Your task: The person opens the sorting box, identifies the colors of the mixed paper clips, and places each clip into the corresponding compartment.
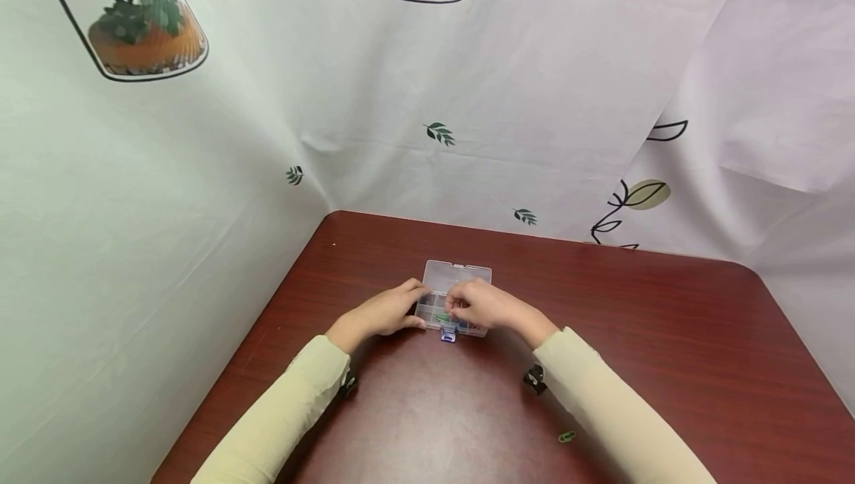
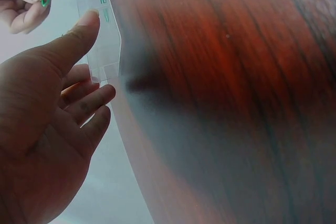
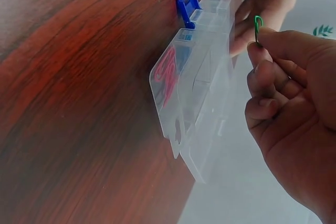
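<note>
A clear plastic compartment box lies on the table with its lid raised toward the back and a blue latch at its front. My left hand holds the box's left end, thumb at the front wall and fingers toward the back. Above the compartments, my right hand pinches a green paper clip between thumb and index finger. Green paper clips lie in a front compartment. Pink paper clips show through the wall at the right end.
One loose yellow-green paper clip lies on the dark red wooden table, below the right forearm. Black wrist devices hang under both wrists. White patterned cloth stands behind the table and along its left side.
</note>
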`<state>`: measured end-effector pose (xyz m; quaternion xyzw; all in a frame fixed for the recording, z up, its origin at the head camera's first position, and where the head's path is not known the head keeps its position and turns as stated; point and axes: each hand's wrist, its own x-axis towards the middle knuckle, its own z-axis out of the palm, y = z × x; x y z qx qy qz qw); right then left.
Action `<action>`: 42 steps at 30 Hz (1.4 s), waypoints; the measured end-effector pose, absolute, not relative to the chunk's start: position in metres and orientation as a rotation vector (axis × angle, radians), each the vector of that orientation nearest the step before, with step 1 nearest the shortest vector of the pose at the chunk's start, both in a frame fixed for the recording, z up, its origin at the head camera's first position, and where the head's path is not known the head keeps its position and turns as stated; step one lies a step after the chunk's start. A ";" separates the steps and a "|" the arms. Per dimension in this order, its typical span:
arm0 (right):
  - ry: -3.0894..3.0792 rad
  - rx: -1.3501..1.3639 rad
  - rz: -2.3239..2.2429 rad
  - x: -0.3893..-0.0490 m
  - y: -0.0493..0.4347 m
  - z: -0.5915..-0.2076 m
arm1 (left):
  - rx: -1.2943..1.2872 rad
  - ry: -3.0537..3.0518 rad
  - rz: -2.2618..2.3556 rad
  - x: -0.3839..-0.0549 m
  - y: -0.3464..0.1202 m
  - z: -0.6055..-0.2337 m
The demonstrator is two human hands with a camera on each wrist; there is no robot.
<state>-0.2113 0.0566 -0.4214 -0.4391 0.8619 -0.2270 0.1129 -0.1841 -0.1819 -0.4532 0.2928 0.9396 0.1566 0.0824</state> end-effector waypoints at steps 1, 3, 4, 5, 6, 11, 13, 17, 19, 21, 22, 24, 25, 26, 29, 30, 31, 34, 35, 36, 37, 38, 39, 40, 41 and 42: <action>2.532 -1.285 -0.665 -0.212 0.056 -0.421 | 0.878 2.807 0.470 -0.184 -0.182 -0.453; 2.537 -1.270 -0.667 -0.213 0.054 -0.421 | 0.878 2.805 0.467 -0.184 -0.182 -0.453; 2.538 -1.260 -0.669 -0.213 0.053 -0.421 | 0.876 2.805 0.466 -0.184 -0.182 -0.453; 2.538 -1.250 -0.670 -0.214 0.052 -0.421 | 0.874 2.805 0.467 -0.184 -0.182 -0.454; 2.536 -1.240 -0.674 -0.214 0.051 -0.420 | 0.872 2.805 0.469 -0.184 -0.181 -0.454; 2.536 -1.231 -0.670 -0.217 0.046 -0.421 | 0.875 2.805 0.472 -0.185 -0.181 -0.456; 2.538 -1.236 -0.670 -0.219 0.045 -0.421 | 0.879 2.806 0.473 -0.185 -0.181 -0.457; 2.538 -1.220 -0.677 -0.221 0.045 -0.422 | 0.878 2.798 0.482 -0.186 -0.181 -0.457; 2.543 -1.226 -0.669 -0.222 0.046 -0.421 | 0.880 2.798 0.487 -0.187 -0.181 -0.457; 2.550 -1.234 -0.657 -0.222 0.047 -0.420 | 0.878 2.798 0.494 -0.187 -0.182 -0.457; 2.552 -1.247 -0.650 -0.221 0.048 -0.419 | 0.878 2.799 0.493 -0.187 -0.182 -0.457; 2.553 -1.264 -0.645 -0.220 0.050 -0.416 | 0.884 2.802 0.486 -0.187 -0.182 -0.457; 2.553 -1.266 -0.642 -0.219 0.052 -0.415 | 0.887 2.804 0.484 -0.187 -0.183 -0.457; 2.551 -1.272 -0.640 -0.218 0.053 -0.413 | 0.891 2.805 0.484 -0.187 -0.183 -0.457; 2.552 -1.280 -0.638 -0.215 0.059 -0.410 | 0.897 2.811 0.486 -0.187 -0.183 -0.457; 2.552 -1.284 -0.637 -0.214 0.061 -0.408 | 0.895 2.811 0.489 -0.187 -0.183 -0.457; 2.551 -1.284 -0.637 -0.213 0.063 -0.407 | 0.896 2.812 0.495 -0.186 -0.183 -0.456; 2.560 -1.289 -0.638 -0.210 0.070 -0.406 | 0.890 2.809 0.516 -0.186 -0.183 -0.456; 2.563 -1.290 -0.639 -0.209 0.072 -0.405 | 0.893 2.812 0.516 -0.186 -0.183 -0.456; 2.565 -1.289 -0.642 -0.207 0.075 -0.405 | 0.895 2.811 0.522 -0.186 -0.183 -0.457; 2.569 -1.283 -0.644 -0.206 0.077 -0.405 | 0.898 2.812 0.525 -0.186 -0.184 -0.457; 2.572 -1.281 -0.645 -0.205 0.080 -0.405 | 0.898 2.813 0.526 -0.186 -0.184 -0.457; 2.575 -1.282 -0.649 -0.204 0.083 -0.406 | 0.896 2.814 0.520 -0.186 -0.183 -0.457; 2.579 -1.284 -0.654 -0.202 0.086 -0.406 | 0.898 2.815 0.519 -0.186 -0.183 -0.457; 2.584 -1.281 -0.657 -0.201 0.088 -0.406 | 0.898 2.815 0.511 -0.186 -0.183 -0.456; 2.587 -1.278 -0.660 -0.199 0.091 -0.407 | 0.895 2.811 0.513 -0.186 -0.183 -0.456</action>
